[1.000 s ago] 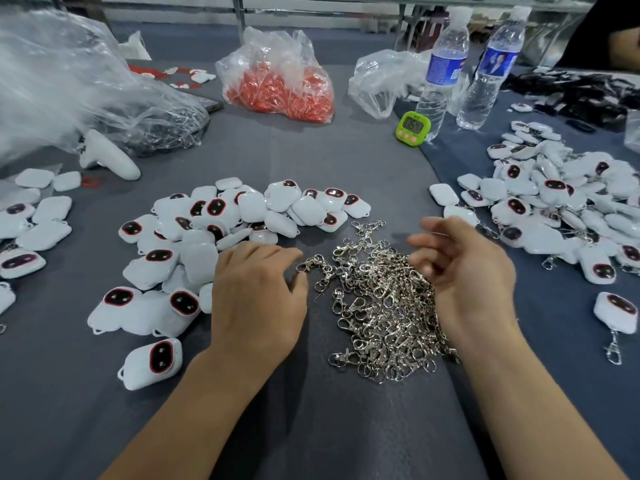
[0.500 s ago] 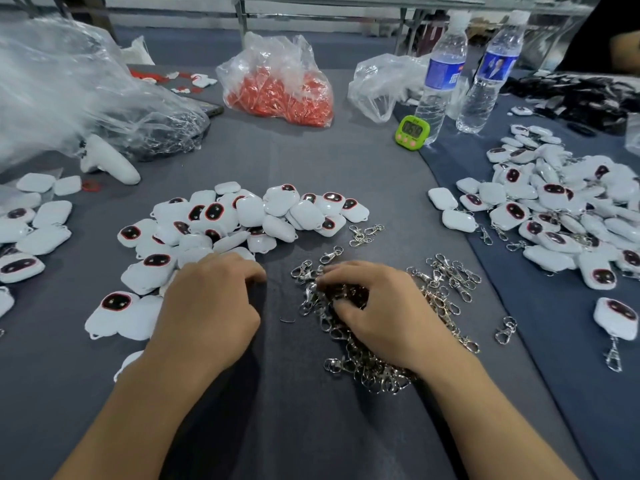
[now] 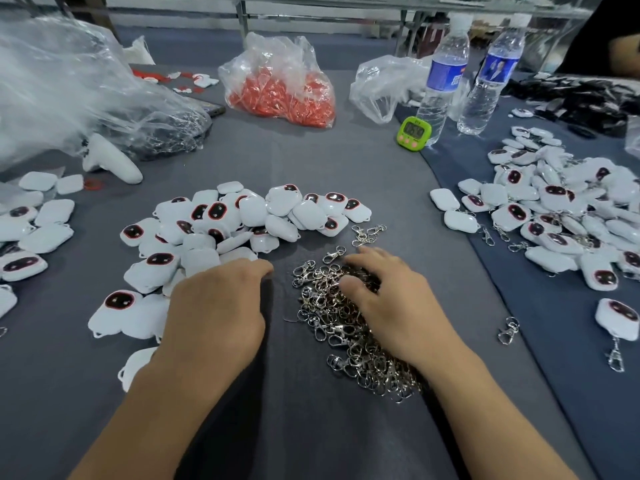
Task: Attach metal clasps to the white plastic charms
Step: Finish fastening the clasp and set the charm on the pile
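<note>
Head view: the right hand (image 3: 391, 303) rests on the heap of metal clasps (image 3: 343, 336) at the middle of the bench (image 3: 311, 427), its fingers (image 3: 367, 255) slightly spread and bent into the heap. Whether they pinch one I cannot tell. The left hand (image 3: 214, 306) lies knuckles-up at the near edge of the white plastic charms (image 3: 242, 216), fingers pressed together, tips hidden.
</note>
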The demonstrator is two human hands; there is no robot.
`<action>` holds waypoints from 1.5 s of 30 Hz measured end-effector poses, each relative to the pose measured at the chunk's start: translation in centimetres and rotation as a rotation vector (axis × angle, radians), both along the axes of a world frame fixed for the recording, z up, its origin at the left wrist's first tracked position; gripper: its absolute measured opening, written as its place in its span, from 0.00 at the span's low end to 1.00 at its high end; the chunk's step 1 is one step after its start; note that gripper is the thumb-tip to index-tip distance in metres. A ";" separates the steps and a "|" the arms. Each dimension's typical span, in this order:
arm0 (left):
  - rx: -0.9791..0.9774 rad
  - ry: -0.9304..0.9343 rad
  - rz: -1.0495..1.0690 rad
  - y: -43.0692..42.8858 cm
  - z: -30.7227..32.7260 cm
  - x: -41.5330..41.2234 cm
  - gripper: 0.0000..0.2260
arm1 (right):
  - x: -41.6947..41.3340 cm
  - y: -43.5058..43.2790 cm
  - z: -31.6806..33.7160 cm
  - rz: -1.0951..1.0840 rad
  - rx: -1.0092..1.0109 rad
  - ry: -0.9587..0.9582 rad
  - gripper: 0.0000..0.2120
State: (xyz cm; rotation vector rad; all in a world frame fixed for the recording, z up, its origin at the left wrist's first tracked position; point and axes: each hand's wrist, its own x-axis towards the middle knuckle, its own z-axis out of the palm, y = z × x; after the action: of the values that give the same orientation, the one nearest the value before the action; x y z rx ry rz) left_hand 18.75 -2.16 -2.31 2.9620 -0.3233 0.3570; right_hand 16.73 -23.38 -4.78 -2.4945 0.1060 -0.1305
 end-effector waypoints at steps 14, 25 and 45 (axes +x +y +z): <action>-1.699 0.550 -0.021 -2.7 -1.8 1.3 0.19 | -0.4 1.8 0.1 0.022 0.535 -0.121 0.16; -1.637 0.373 -0.134 -4.0 -2.2 0.9 0.12 | -1.5 3.2 1.0 0.045 0.439 -0.228 0.15; -0.682 0.042 -0.202 -4.0 -2.3 0.5 0.15 | 0.7 0.3 -0.2 -0.129 0.532 -0.256 0.10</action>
State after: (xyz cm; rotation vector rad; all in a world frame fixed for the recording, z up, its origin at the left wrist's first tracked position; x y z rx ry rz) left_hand 19.26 -6.20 -4.61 2.2452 -0.3952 0.3015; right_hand 17.44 -23.04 -4.97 -1.9228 0.1697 -0.4169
